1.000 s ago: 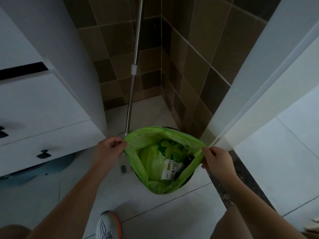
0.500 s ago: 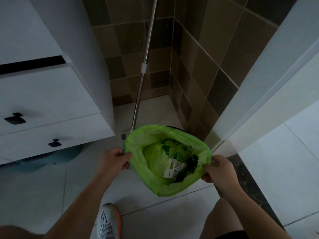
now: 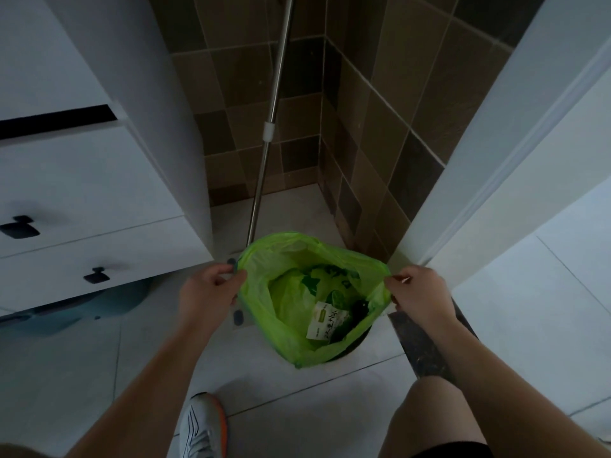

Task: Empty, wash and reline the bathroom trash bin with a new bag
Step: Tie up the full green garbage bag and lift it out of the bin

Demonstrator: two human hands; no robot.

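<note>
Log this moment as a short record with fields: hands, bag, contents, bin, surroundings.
left hand: left hand pinches the left rim of the thin green plastic trash bag
right hand: right hand pinches the right rim
bag: mouth stretched open
contents: white printed wrapper, green scraps
bin: dark bin, mostly hidden under the bag
surroundings: metal mop pole, white drawer cabinet

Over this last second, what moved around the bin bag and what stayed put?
Both hands keep pinching the rim of the green bag: left hand on one side, right hand on the other. The rim looks more gathered off the dark bin, which now shows below it. The camera view shifted slightly. The rubbish inside and the mop pole behind stayed put.
</note>
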